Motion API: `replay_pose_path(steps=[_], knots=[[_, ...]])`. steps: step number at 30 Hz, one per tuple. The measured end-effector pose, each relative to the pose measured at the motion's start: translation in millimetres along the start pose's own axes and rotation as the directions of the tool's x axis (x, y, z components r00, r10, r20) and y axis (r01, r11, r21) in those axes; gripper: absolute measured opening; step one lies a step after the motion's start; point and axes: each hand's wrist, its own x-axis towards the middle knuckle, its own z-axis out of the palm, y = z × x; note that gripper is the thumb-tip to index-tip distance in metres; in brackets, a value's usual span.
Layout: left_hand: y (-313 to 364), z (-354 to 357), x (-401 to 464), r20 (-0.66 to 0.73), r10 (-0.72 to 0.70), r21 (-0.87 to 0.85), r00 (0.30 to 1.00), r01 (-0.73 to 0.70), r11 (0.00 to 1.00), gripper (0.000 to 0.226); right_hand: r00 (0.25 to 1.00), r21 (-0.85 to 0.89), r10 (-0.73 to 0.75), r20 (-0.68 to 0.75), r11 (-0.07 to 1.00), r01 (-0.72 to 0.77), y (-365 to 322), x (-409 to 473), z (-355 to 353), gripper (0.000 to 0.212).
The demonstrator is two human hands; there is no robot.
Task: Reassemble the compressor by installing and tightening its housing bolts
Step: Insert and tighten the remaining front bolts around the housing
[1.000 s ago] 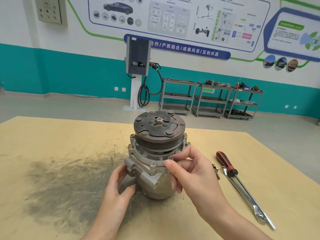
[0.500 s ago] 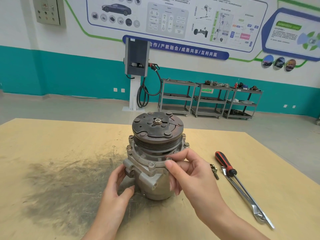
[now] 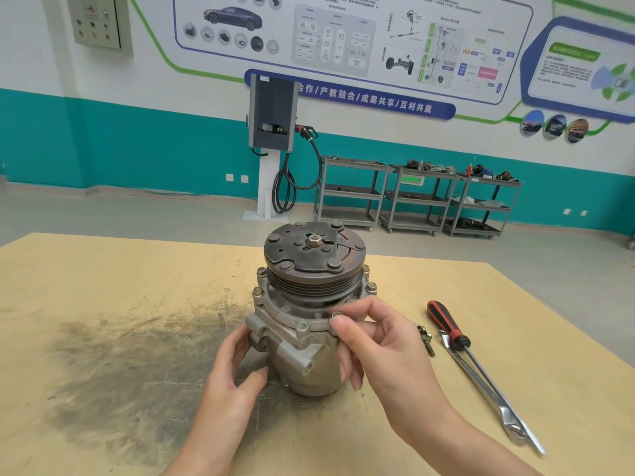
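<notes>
On the table (image 3: 103,286), right hand (image 3: 385,352) pinches a bolt (image 3: 335,316) atop the compressor (image 3: 309,324); left hand (image 3: 233,372) grips its side.

Compressor (image 3: 309,341) — dull cast grey metal body, rust-browned matt pulley plate. Table (image 3: 120,286): matt pale wood, smudged dark at left. Right — screwdriver (image 3: 446,326), glossy red-black plastic handle; bright polished steel wrench (image 3: 494,400).

EV charger (image 3: 271,115), parts carts (image 3: 415,197)

compressor (image 3: 309,317) centre on table (image 3: 103,269) | screwdriver (image 3: 446,326) and wrench (image 3: 488,389) to its right
</notes>
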Motion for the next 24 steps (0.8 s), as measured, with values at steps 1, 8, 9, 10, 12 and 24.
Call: replay_pose_path(steps=[1, 8, 9, 10, 12, 24], knots=[[0.3, 0.0, 0.1, -0.002, -0.003, 0.000, 1.000, 0.003, 1.000, 0.064, 1.000, 0.003, 0.003, -0.011, 1.000, -0.003, 0.8, 1.2, -0.2, 0.018], [0.7, -0.8, -0.6, 0.006, -0.001, 0.004, 1.000, 0.001, 1.000, 0.064, 1.000, -0.043, -0.007, 0.003, 0.999, 0.007, -0.1, 1.2, -0.5, 0.010], [0.5, -1.0, -0.8, 0.007, 0.000, 0.006, 1.000, 0.000, 1.000, 0.064, 1.000, -0.050, -0.018, 0.020, 0.999, 0.019, 1.4, 0.2, -1.7, 0.010], [0.3, -1.0, -0.9, 0.008, 0.003, 0.008, 1.000, -0.004, 1.000, 0.063, 0.999, -0.050, -0.023, 0.032, 0.998, 0.025, 2.1, -1.1, -2.1, 0.014], [0.2, -0.9, -0.6, 0.010, 0.013, 0.009, 1.000, -0.013, 1.000, 0.063, 0.999, -0.044, -0.029, 0.043, 0.999, 0.030, 3.1, -2.1, -2.3, 0.015], [0.5, -0.5, 0.0, 0.013, 0.013, -0.001, 1.000, -0.013, 1.000, 0.063, 1.000, -0.056, -0.021, 0.017, 0.998, 0.022, 0.8, -0.5, -2.6, 0.011]])
